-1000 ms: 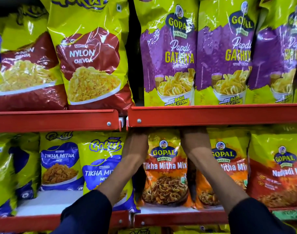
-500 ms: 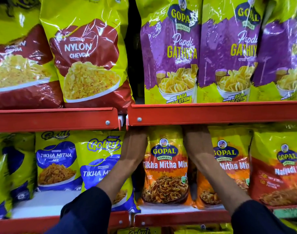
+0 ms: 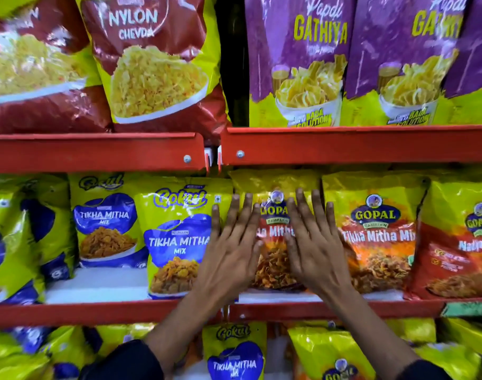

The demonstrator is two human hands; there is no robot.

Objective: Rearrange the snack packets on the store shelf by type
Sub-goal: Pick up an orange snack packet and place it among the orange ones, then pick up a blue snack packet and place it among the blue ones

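An orange and yellow Gopal Tikha Mitha Mix packet (image 3: 274, 259) stands upright on the middle shelf. My left hand (image 3: 231, 248) and my right hand (image 3: 313, 242) lie flat in front of it, fingers spread, covering its left and right sides. Neither hand grips anything. To its left stands a blue and yellow Gokul Tikha Mitha Mix packet (image 3: 176, 239), with a second Gokul packet (image 3: 105, 223) further left. To its right stand another Gopal Tikha Mitha Mix packet (image 3: 377, 234) and a Nadiyadi Mix packet (image 3: 462, 242).
The red shelf rail (image 3: 97, 152) runs above the middle row. Nylon Chevda packets (image 3: 152, 64) and purple Papdi Gathiya packets (image 3: 303, 61) fill the top shelf. A bare white shelf patch (image 3: 97, 283) shows beside the Gokul packets. More packets (image 3: 234, 355) sit on the shelf below.
Both hands have come out from behind the top of the Gopal packet and now lie flat, fingers spread, on its front. The camera has moved closer and lower.
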